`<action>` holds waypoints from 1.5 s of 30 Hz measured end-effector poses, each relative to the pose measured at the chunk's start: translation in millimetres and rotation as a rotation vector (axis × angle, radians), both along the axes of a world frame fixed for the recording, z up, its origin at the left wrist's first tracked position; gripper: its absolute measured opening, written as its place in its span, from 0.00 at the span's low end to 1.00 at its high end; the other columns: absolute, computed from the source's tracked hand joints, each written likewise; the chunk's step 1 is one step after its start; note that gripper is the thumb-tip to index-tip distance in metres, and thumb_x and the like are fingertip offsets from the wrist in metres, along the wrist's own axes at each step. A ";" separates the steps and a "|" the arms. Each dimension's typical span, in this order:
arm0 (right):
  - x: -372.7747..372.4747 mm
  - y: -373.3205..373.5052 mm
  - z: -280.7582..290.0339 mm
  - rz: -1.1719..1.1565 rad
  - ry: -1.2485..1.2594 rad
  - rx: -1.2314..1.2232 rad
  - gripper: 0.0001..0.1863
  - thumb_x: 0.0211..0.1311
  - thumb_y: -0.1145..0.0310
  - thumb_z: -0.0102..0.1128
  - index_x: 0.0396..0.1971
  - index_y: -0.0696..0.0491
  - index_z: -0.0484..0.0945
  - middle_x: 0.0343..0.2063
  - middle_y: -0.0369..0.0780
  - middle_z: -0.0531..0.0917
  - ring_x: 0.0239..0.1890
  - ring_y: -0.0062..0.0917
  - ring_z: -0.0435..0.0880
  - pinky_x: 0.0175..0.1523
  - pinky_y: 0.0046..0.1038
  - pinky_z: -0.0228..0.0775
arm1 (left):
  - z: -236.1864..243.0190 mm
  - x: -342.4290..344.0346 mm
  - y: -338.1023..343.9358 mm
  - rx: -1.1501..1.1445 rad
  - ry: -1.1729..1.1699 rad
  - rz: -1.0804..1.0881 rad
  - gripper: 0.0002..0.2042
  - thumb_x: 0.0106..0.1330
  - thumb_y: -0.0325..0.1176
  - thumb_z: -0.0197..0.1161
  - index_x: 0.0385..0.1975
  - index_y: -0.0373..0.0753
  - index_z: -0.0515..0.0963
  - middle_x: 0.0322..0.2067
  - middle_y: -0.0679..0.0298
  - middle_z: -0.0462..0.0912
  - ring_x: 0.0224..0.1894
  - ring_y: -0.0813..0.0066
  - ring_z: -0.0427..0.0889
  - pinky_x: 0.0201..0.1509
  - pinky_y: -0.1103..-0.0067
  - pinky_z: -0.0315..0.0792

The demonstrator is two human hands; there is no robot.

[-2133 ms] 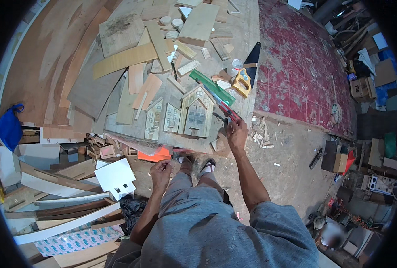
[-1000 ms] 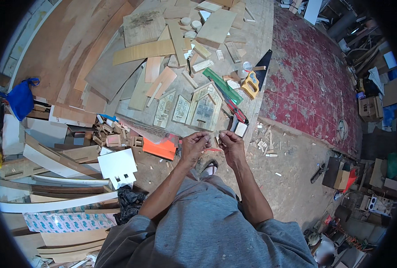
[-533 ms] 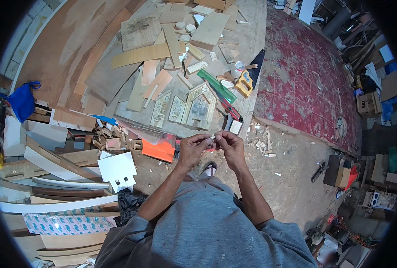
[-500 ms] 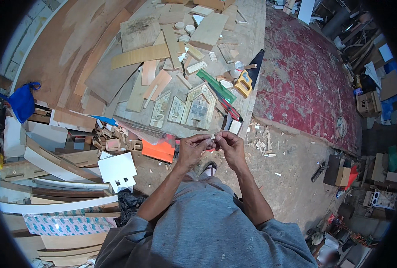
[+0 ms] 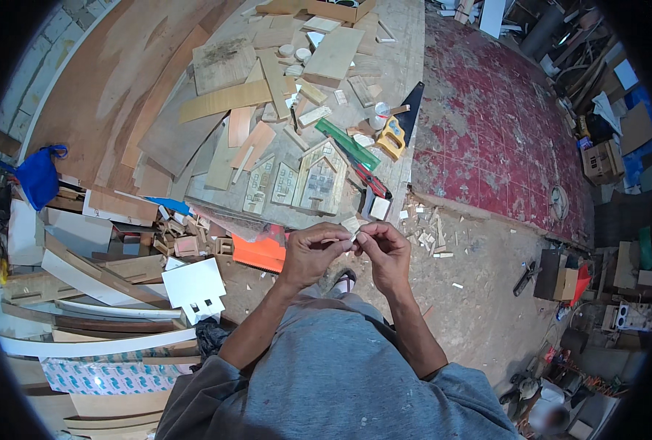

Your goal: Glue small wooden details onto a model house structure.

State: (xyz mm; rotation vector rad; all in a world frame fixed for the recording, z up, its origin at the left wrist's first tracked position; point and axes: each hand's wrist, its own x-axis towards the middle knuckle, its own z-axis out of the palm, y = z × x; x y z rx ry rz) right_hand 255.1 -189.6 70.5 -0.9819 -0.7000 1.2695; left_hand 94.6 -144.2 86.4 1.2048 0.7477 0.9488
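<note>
My left hand (image 5: 312, 255) and my right hand (image 5: 386, 258) meet just below the worktable's front edge, fingertips pinched around a small pale piece (image 5: 353, 235) that they partly hide. Beyond them on the worktable (image 5: 271, 218) lie wooden house-shaped cutouts (image 5: 318, 180) with small squares on their faces. A red and black tool (image 5: 370, 180) lies right of these, beside a green strip (image 5: 344, 141). A yellow-handled saw (image 5: 392, 137) rests farther back, near a clear cup (image 5: 381, 114).
Loose boards (image 5: 223, 99) cover much of the table. Stacked curved boards (image 5: 106, 334) and a white board (image 5: 194, 282) are at lower left, near an orange object (image 5: 256, 253). A red tiled surface (image 5: 494, 125) is at right; wood scraps (image 5: 436, 235) litter the floor.
My right hand has left the red tool and come down to the middle. My left hand has risen to meet it, and both now grip a small piece. The view has shifted slightly.
</note>
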 end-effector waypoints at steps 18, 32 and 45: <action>-5.2 -14.4 7.1 -0.070 0.101 0.040 0.13 0.61 0.80 0.62 0.46 0.61 0.76 0.33 0.38 0.83 0.34 0.19 0.82 0.41 0.21 0.77 | 15.4 5.1 -8.1 0.184 0.057 -0.023 0.07 0.60 0.17 0.62 0.37 0.29 0.82 0.37 0.58 0.83 0.37 0.75 0.83 0.42 0.81 0.78; 0.0 -18.3 -10.1 -0.071 0.040 -0.071 0.11 0.61 0.78 0.63 0.44 0.60 0.79 0.32 0.38 0.82 0.31 0.19 0.81 0.36 0.21 0.76 | -13.6 7.8 -3.2 -0.176 -0.068 -0.117 0.06 0.63 0.19 0.60 0.37 0.29 0.82 0.36 0.58 0.84 0.36 0.76 0.83 0.43 0.79 0.79; 2.0 -28.9 -13.1 -0.104 -0.024 -0.067 0.10 0.62 0.79 0.61 0.44 0.60 0.78 0.32 0.38 0.82 0.33 0.20 0.82 0.39 0.23 0.77 | -17.3 13.2 -8.2 -0.215 -0.039 -0.151 0.05 0.63 0.22 0.63 0.38 0.31 0.82 0.35 0.61 0.84 0.36 0.79 0.82 0.42 0.81 0.79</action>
